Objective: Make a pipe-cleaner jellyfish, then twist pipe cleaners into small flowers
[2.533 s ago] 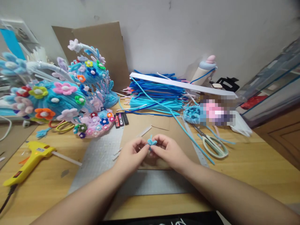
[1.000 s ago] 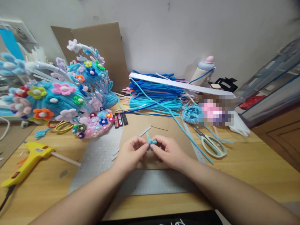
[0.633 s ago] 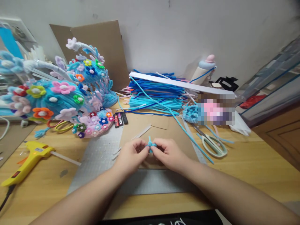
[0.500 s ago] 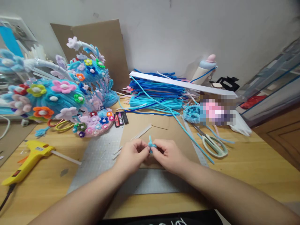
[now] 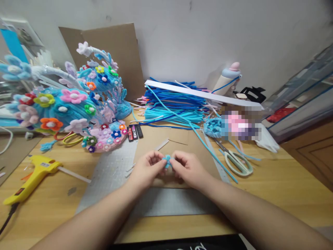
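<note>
Between my two hands is a small light-blue pipe-cleaner flower [image 5: 168, 161], its fuzzy petals facing up. My left hand [image 5: 148, 169] pinches its left side between thumb and forefinger. On the other side, my right hand [image 5: 187, 169] grips it the same way, fingers curled. Both hands hover over a brown cardboard sheet [image 5: 197, 149] that lies on a grey cutting mat [image 5: 104, 187]. Beyond them, a long light-blue pipe cleaner [image 5: 213, 152] slants across the sheet's right edge. The fingertips hide part of the flower.
A yellow glue gun [image 5: 31, 178] lies at left, below flower-covered blue pipe-cleaner models [image 5: 65, 107]. Bundled blue pipe cleaners [image 5: 174, 100] are stacked at the back under a white strip [image 5: 203, 92]. Scissors [image 5: 238, 163] with pale green handles rest at right, near a blue woven piece [image 5: 213, 126].
The flower has been turned between my fingers: its upright stem end no longer shows, and its petals now face up. Both hands remain in about the same place.
</note>
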